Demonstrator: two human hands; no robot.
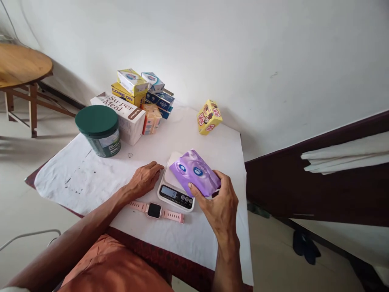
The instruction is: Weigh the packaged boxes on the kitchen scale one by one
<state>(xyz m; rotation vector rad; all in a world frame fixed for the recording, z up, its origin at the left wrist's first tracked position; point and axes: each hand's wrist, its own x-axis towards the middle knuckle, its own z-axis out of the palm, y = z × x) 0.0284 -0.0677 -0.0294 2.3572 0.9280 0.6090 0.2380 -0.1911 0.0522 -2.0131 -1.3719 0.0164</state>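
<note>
My right hand (223, 202) grips the right end of a purple tissue pack (196, 172), thumb at the front edge and fingers behind. The pack is tilted over a white kitchen scale (170, 174) and covers part of its plate; whether they touch I cannot tell. Digits on the scale's display are lit but too small to read. Palm down on the tablecloth, my left hand (145, 177) lies with loosely bent fingers reaching the scale's left edge, holding nothing. In front of the scale is a pink-strapped smartwatch (154, 210).
A green-lidded tub (99, 129) stands at left beside a "Su-per Meal" box (124, 117). Behind are stacked yellow, white and blue boxes (132, 82) and an orange carton (151, 119). A yellow box (209, 117) stands near the wall. A round wooden table (24, 65) is far left.
</note>
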